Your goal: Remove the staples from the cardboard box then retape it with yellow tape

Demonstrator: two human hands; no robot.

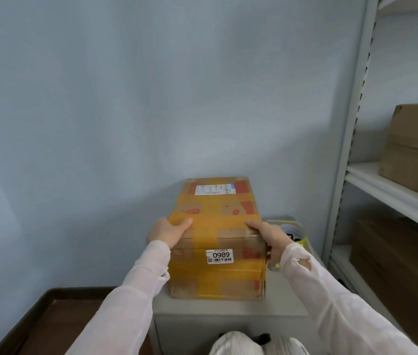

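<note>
1. The cardboard box [215, 208] stands on a grey cabinet [228, 307] against the wall. Yellow tape bands [205, 245] cross its top and front, and a white label [219, 256] reads 0989.
2. The left hand [168, 233] grasps the near left top corner, thumb lying flat on the lid and fingers wrapped down the side.
3. The right hand [267, 237] grasps the near right top corner in the same way.
4. Both arms reach forward in pale sleeves [131, 303].
5. A yellowish round object [296, 233] sits just behind the right hand, partly hidden.
</note>
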